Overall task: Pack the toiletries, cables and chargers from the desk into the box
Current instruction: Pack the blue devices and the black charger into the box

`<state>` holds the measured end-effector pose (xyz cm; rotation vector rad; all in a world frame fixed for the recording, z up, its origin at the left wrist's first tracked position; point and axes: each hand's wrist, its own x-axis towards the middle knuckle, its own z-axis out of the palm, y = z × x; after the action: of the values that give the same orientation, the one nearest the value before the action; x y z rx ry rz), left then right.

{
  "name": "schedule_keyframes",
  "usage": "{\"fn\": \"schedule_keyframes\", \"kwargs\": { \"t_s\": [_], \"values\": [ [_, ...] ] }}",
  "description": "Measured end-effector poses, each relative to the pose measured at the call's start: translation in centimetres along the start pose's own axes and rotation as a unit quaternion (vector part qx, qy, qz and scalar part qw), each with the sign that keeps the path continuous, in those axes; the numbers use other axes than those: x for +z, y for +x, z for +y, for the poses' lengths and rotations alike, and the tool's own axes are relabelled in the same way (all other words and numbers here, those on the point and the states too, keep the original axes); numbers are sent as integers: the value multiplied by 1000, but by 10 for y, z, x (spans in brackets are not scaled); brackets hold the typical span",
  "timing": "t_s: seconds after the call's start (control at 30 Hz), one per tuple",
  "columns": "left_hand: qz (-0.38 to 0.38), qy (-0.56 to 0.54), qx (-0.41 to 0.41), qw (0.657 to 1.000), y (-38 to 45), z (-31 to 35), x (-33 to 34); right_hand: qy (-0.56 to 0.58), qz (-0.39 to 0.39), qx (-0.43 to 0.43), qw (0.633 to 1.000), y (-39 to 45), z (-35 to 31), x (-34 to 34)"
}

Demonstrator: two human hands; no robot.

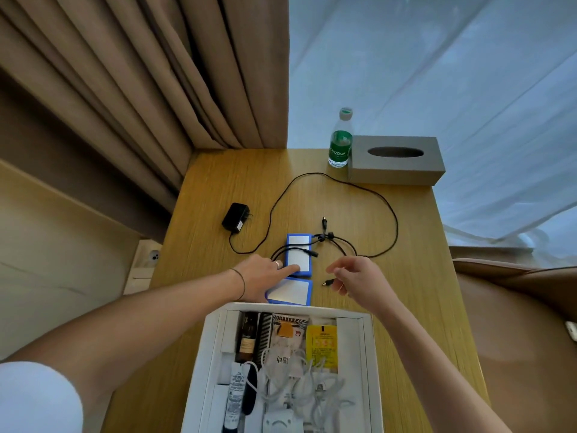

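Observation:
A white box (368, 345) stands at the desk's near edge, holding a brown bottle, a black comb, sachets, a tube, white cables and a white charger. Beyond it lie two blue-edged battery packs: the far pack (299, 251) and the near pack (290, 292). My left hand (265, 276) rests flat with its fingers on the far pack. My right hand (359, 279) pinches a black cable's plug end (327, 282) just above the desk. The black cable (393, 220) loops across the desk to a black power adapter (235, 217).
A green-labelled water bottle (340, 142) and a grey tissue box (395, 160) stand at the desk's far right. Brown curtains hang behind on the left, sheer white ones on the right. A wall socket (153, 254) sits left of the desk. A brown chair (515, 307) is at right.

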<state>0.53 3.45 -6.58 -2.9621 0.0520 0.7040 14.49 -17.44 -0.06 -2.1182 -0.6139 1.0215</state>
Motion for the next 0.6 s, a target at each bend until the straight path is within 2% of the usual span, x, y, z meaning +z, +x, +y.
{"fn": "schedule_keyframes", "kwargs": {
  "t_s": [0.1,0.2,0.37,0.47,0.53,0.6],
  "values": [
    [11,-47,0,999,1,-1,8,8,3,-2,1000,-1,1,-1],
    [6,-164,-27,986,-2,-5,0,23,8,0,1000,-2,1,-3],
    [-82,-256,-54,962,-2,-19,-31,48,8,1,999,-3,-3,-2],
    [-107,-389,-111,908,-5,-31,-41,63,6,7,998,-4,-4,1],
    [-90,-470,-145,866,-10,-39,-46,69,5,11,998,-6,-4,4],
    [-53,-511,-164,842,-20,-43,-50,75,9,12,997,-9,-5,9]
  ]
}}
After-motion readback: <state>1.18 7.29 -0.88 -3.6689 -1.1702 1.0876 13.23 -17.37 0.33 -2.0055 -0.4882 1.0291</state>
